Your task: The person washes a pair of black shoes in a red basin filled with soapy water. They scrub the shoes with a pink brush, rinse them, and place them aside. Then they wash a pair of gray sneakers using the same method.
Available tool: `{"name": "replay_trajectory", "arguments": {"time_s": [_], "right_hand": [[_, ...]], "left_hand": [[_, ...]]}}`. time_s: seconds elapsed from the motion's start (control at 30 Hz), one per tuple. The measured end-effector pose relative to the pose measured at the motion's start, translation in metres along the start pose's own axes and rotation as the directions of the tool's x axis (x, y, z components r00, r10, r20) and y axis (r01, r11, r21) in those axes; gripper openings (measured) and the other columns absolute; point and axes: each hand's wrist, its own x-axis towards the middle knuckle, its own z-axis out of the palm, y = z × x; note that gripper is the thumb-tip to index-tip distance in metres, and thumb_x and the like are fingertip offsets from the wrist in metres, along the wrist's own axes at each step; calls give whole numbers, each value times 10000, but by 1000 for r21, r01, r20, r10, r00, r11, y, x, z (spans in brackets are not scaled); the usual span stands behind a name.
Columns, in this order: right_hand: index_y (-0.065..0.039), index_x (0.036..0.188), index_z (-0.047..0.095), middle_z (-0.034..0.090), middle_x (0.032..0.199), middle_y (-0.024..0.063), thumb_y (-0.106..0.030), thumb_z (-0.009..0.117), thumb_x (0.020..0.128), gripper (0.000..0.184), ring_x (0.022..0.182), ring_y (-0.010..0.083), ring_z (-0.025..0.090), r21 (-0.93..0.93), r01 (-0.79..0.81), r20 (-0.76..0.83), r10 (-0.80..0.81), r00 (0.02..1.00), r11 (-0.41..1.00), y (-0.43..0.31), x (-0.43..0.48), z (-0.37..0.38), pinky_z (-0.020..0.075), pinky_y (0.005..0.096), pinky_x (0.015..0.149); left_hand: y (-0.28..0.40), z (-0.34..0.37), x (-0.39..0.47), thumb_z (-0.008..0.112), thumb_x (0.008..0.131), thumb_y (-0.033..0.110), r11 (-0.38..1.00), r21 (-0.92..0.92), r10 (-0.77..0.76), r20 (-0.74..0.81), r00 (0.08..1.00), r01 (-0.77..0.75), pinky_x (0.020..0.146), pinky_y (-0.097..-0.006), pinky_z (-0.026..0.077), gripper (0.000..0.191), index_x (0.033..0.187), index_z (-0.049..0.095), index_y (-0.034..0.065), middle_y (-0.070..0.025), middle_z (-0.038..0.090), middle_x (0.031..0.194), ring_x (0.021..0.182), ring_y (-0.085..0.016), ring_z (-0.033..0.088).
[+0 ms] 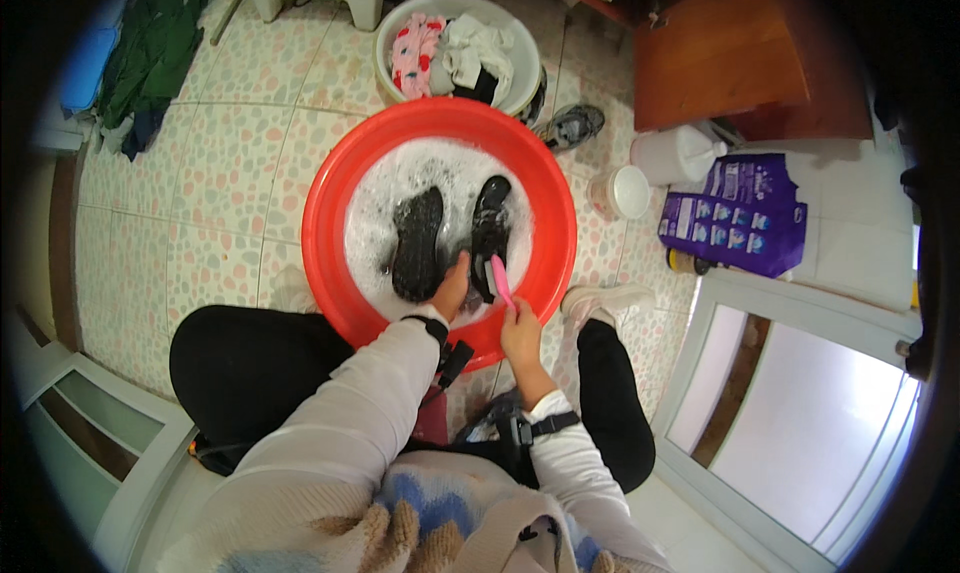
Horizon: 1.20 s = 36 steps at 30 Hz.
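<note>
A red plastic basin [330, 183] of foamy, greyish water [457, 157] stands in front of me. Two black shoes lie in the suds: the left shoe [418, 243] shows its ridged sole, and the right shoe [491, 217] lies beside it, partly covered with foam. My left hand [450, 286] reaches between them, close against the right shoe's near side; its lower fingers are hidden. My right hand [522, 333] grips the handle of a pink brush [501, 277], whose pale bristles touch the right shoe's near end.
Behind the basin stands a pale tub [384, 55] of clothes. Dark footwear [574, 127], a white bucket [628, 192], a white jug [675, 154] and a purple package [735, 213] are on the right. Dark green clothing [154, 52] hangs far left. Glazed door panels [795, 423] flank me.
</note>
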Motion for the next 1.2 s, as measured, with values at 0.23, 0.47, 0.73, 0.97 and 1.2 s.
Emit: {"name": "replay_trajectory", "arguments": {"time_s": [0.23, 0.47, 0.73, 0.97, 1.2], "right_hand": [[-15, 1115, 591, 613, 901, 284, -198, 471, 879, 322, 864, 429, 599, -37, -32, 13, 32, 999, 999, -15, -5, -32, 473, 463, 777], [-50, 1073, 636, 634, 861, 245, -188, 509, 826, 311, 802, 397, 623, -303, 79, 189, -21, 982, 950, -39, 16, -56, 490, 476, 765], [-73, 1049, 655, 635, 841, 243, -212, 508, 828, 300, 805, 397, 623, -370, 55, 245, 41, 969, 927, -49, 18, -65, 495, 469, 759], [-70, 1056, 650, 626, 833, 254, -209, 518, 825, 301, 798, 401, 619, -270, 73, 231, -9, 973, 960, -53, 15, -72, 492, 467, 759], [-58, 1078, 628, 625, 843, 258, -192, 519, 827, 304, 801, 414, 612, -113, 56, 138, -40, 990, 992, -35, 23, -46, 479, 476, 755]], "left_hand": [[-5, 8, 10, 481, 769, 697, 977, -97, -190, 1, 982, 190, 897, -518, 385, 875, 1428, 232, 178, -131, 356, 1406, 1245, -343, 380], [-7, 8, 55, 623, 752, 175, 988, 10, 151, -88, 985, -151, 732, -367, 475, 449, 1179, 542, 64, -137, 632, 975, 843, -271, 611], [23, 18, 38, 557, 746, 65, 556, 768, 624, -133, 770, -318, 819, -487, 438, 276, 1020, 546, 29, -237, 587, 990, 943, -428, 545], [39, 11, 34, 655, 742, 183, 599, 765, 472, -100, 876, -236, 825, -451, 450, 409, 1089, 524, 10, -212, 572, 1102, 1003, -386, 548], [35, 25, 51, 779, 633, 455, 772, 573, 415, -128, 901, -274, 891, -388, 439, 814, 1186, 472, -57, -269, 568, 1087, 1070, -378, 545]]}}
